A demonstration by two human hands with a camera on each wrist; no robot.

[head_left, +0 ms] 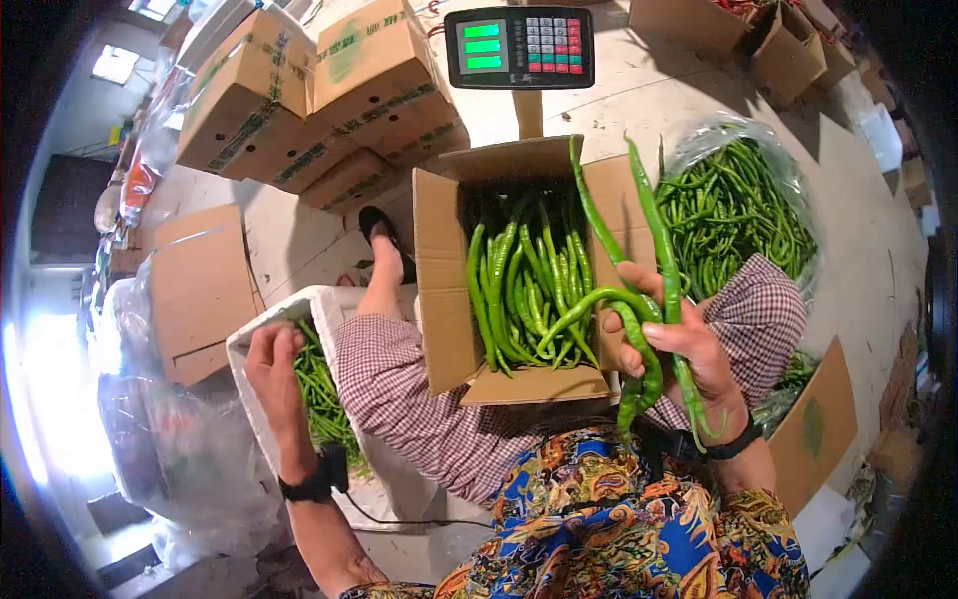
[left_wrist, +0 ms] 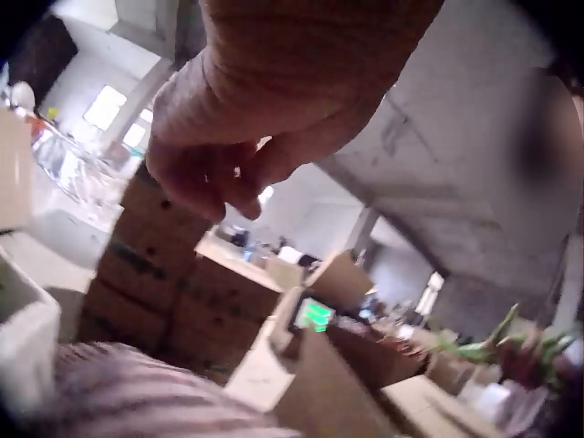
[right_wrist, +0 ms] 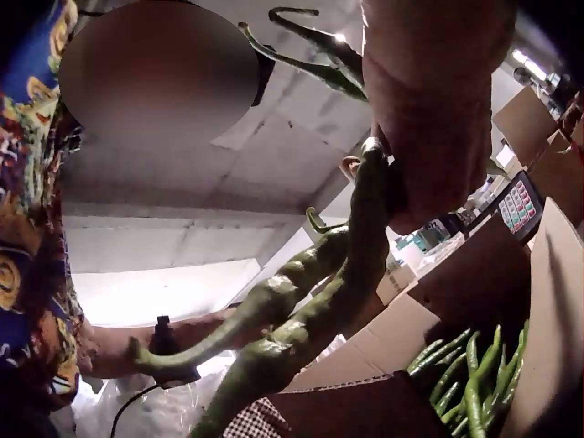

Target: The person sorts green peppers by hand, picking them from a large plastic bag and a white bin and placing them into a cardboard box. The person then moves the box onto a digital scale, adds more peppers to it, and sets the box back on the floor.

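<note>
Several long green chili peppers (head_left: 659, 230) are gripped in my right hand (head_left: 694, 349), above the right edge of an open cardboard box (head_left: 444, 280). Some stick up past the fingers and others hang below the palm, as the right wrist view also shows with the peppers (right_wrist: 283, 338). Inside the box, more green chili peppers (head_left: 529, 280) lie lengthwise in a bundle. My left hand (head_left: 274, 364) hovers at the rim of a white foam box (head_left: 239, 349) holding thinner green peppers (head_left: 324, 399). Its fingers bend loosely with nothing visible in them, also in the left wrist view (left_wrist: 265, 119).
A scale display (head_left: 519, 48) with lit green readouts stands beyond the box. Stacked cartons (head_left: 349, 100) are at the far left. On the right sits a clear plastic bag (head_left: 798, 190) full of green peppers. A cardboard sheet (head_left: 205, 290) leans at left, by plastic wrapping (head_left: 170, 429).
</note>
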